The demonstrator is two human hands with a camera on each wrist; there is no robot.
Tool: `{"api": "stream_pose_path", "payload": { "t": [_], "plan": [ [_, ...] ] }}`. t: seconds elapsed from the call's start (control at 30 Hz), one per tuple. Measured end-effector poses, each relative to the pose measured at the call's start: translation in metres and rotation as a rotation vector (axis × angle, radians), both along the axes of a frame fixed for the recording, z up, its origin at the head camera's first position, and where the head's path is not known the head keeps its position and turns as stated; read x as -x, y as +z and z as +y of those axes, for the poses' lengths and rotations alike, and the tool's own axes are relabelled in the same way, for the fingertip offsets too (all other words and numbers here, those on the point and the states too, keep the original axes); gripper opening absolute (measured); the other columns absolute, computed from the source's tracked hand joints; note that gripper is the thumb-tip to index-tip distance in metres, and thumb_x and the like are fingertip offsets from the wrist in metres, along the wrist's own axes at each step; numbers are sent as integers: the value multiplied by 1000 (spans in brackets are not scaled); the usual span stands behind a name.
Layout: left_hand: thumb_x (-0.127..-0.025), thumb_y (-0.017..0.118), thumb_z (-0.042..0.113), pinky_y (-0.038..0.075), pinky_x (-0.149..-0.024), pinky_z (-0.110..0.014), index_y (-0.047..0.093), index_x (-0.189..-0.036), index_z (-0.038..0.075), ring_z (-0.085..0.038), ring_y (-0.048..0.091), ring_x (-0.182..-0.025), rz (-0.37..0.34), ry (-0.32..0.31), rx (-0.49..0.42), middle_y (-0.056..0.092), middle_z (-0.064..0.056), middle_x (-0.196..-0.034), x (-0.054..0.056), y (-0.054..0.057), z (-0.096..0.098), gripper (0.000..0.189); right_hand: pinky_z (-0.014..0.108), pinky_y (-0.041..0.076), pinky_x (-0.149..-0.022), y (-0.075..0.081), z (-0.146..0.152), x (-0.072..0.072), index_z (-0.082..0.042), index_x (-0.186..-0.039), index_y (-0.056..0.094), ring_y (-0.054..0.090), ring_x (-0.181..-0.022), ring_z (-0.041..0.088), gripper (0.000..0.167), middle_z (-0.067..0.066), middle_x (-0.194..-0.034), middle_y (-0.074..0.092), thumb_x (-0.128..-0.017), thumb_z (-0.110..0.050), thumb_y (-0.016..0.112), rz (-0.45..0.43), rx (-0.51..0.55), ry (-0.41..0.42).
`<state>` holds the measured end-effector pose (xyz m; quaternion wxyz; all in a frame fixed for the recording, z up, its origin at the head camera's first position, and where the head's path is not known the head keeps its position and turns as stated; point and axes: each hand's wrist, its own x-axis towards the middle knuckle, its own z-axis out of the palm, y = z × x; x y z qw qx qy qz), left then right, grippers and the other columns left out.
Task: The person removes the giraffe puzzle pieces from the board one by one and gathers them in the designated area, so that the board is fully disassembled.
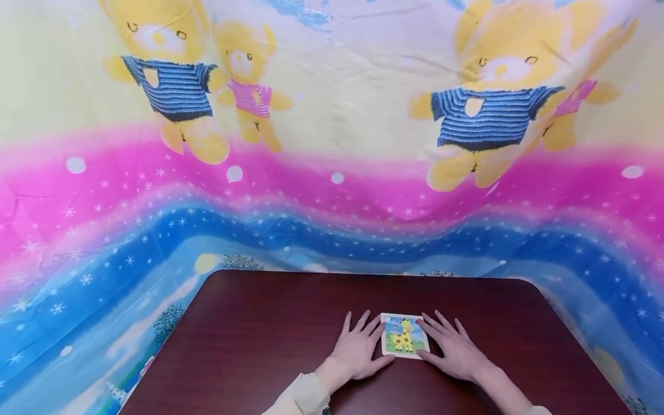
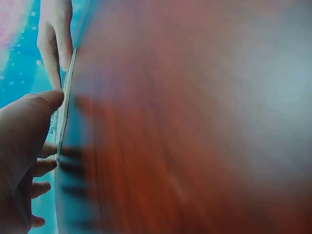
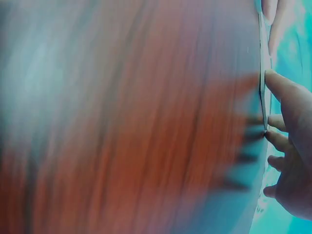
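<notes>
A small square giraffe picture board point(image 1: 404, 336) with a white border lies flat on the dark red-brown table point(image 1: 270, 328). On its left side my left hand point(image 1: 357, 349) is spread with fingers extended, the index fingertip at the board's edge and the thumb near its lower corner. Mirroring it, my right hand point(image 1: 455, 351) touches the right edge with index finger and thumb, its other fingers splayed. From the left wrist, the board point(image 2: 66, 107) shows as a thin edge beside the thumb; the right wrist view shows the same thin board point(image 3: 263, 92) against the fingertips.
Behind the table hangs a cloth backdrop point(image 1: 332, 196) printed with teddy bears, pink and blue bands and snowflakes. The table's far edge has rounded corners and runs close to the cloth. Light sleeves point(image 1: 306, 393) cover the forearms.
</notes>
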<state>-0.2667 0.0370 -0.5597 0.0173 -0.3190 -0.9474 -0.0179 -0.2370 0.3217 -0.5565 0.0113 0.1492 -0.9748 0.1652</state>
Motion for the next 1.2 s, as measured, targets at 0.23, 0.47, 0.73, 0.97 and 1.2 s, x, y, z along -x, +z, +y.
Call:
{"api": "stream_pose_path", "payload": {
  "t": [0.23, 0.47, 0.73, 0.97, 1.2],
  "plan": [
    [-105, 43, 80, 31, -133, -64, 49, -168, 24, -26, 35, -168, 21, 51, -5, 43, 4, -177, -7, 1, -37, 84, 85, 22, -125, 4, -30, -2, -15, -165, 53, 34, -165, 49, 81, 15, -174, 47, -102, -64, 68, -32, -1, 57],
    [-105, 46, 78, 29, -133, -65, 50, -167, 16, -29, 35, -168, -17, 93, -42, 43, -2, -178, -13, 7, -59, 87, 83, 20, -128, 3, -63, 1, -12, -165, 52, 33, -167, 45, 81, 15, -175, 45, -103, -62, 67, -28, -28, 78],
    [-104, 54, 73, 29, -132, -69, 49, -166, 7, -35, 38, -166, -52, 145, -94, 45, -9, -176, -21, 7, -90, 91, 81, 20, -129, 1, -100, 7, -12, -166, 51, 33, -167, 44, 79, 15, -176, 44, -104, -58, 68, -41, -16, 125],
    [-102, 55, 75, 26, -132, -72, 46, -166, 3, -39, 38, -165, -98, 215, -161, 46, -13, -174, -24, 5, -118, 97, 78, 21, -131, 3, -134, 16, -12, -165, 51, 33, -167, 43, 78, 15, -176, 43, -105, -57, 67, -41, -31, 166],
    [-101, 55, 77, 25, -131, -73, 46, -167, 6, -39, 39, -165, -78, 283, -179, 47, -13, -174, -21, -1, -147, 98, 74, 25, -132, 6, -169, 25, -12, -165, 52, 35, -167, 40, 76, 13, -175, 45, -105, -57, 68, -26, -68, 178]
  ]
}}
